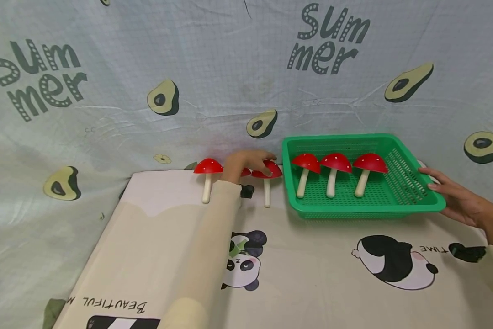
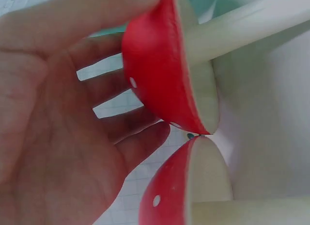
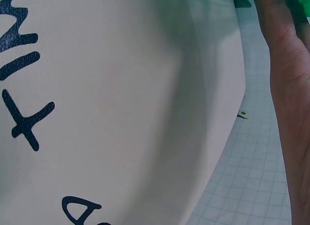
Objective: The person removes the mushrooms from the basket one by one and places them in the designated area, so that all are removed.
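Note:
My left hand [image 1: 252, 161] reaches to the back of the table and holds the red cap of a toy mushroom [image 1: 274, 171], just left of the green basket [image 1: 353, 209]. In the left wrist view, the thumb lies on the near side of the cap [image 2: 155, 65] and the fingers reach behind it. Beside it lies a second mushroom [image 2: 167, 186], mostly hidden by my wrist in the head view. Further left is another mushroom [image 1: 207, 183]. My right hand [image 1: 462, 201] holds the basket's right rim; some of its fingers are hidden.
Inside the basket, three red-capped mushrooms [image 1: 331, 180] lie in a row with their stems toward me. A patterned cloth [image 1: 213, 55] hangs behind the table [image 1: 147, 256]. The tabletop is printed with pandas and lettering.

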The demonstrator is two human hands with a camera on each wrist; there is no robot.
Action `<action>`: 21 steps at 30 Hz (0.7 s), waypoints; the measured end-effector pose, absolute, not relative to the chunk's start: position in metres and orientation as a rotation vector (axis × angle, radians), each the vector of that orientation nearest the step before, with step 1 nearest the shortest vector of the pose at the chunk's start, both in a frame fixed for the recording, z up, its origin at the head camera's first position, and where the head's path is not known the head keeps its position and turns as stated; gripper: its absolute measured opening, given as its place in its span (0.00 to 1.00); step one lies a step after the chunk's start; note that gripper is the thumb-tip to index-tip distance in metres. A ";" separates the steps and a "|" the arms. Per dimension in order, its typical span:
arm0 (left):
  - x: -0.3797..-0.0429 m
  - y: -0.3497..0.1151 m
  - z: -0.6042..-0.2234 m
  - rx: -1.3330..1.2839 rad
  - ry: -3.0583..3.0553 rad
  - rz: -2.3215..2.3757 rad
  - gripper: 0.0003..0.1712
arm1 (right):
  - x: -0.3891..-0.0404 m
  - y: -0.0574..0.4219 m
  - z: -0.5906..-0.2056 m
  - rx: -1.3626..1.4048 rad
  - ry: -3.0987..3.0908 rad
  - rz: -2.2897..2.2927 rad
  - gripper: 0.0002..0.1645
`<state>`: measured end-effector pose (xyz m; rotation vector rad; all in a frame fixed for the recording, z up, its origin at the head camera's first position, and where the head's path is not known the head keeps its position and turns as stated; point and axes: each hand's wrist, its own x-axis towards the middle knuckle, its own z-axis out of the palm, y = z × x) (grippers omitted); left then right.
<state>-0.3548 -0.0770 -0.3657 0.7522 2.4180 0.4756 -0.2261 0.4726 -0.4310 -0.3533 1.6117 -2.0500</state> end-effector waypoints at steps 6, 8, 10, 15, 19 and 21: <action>-0.348 -0.074 -0.352 0.760 2.422 0.510 0.41 | -0.228 0.474 -0.431 -0.300 1.685 -2.021 0.29; -0.346 -0.071 -0.345 0.790 2.445 0.519 0.39 | -0.230 0.474 -0.430 -0.280 1.762 -1.980 0.26; -0.345 -0.067 -0.339 0.841 2.477 0.506 0.38 | -0.233 0.475 -0.427 -0.272 1.840 -1.932 0.24; -0.347 -0.053 -0.330 0.967 2.552 0.435 0.36 | -0.240 0.479 -0.419 -0.353 1.810 -1.880 0.22; -0.349 -0.042 -0.328 1.022 2.592 0.390 0.35 | -0.248 0.481 -0.412 -0.391 1.843 -1.790 0.23; -0.349 -0.036 -0.327 1.054 2.603 0.367 0.34 | -0.251 0.480 -0.410 -0.374 1.930 -1.708 0.23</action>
